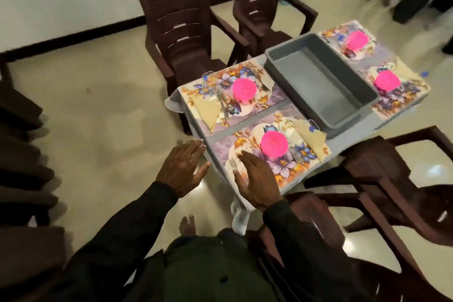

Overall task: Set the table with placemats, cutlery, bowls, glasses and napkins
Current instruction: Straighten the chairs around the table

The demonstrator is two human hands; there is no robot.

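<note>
Hands were both spread and held nothing. L hand had fingers straight, off the near-L corner of the counter, tips right at its edge; contact can't be told. R hand was flat, fingers straight & together, over the near end of the near placemat, just beside a fork lying there; whether the palm touched the mat can't be told.

Four floral mats lay on the counter, two each side of a grey tub in the middle. Near bowl, pink, sat mid-mat w/ a beige near napkin at the mat's far-R end. Second placemat carried second bowl, second napkin on its L end, cutlery btwn napkin & bowl. Beyond the tub: far placemat w/ far bowl, and R placemat w/ R bowl. Glasses were too blurred to pick out. Brown chairs stood round the counter.
</note>
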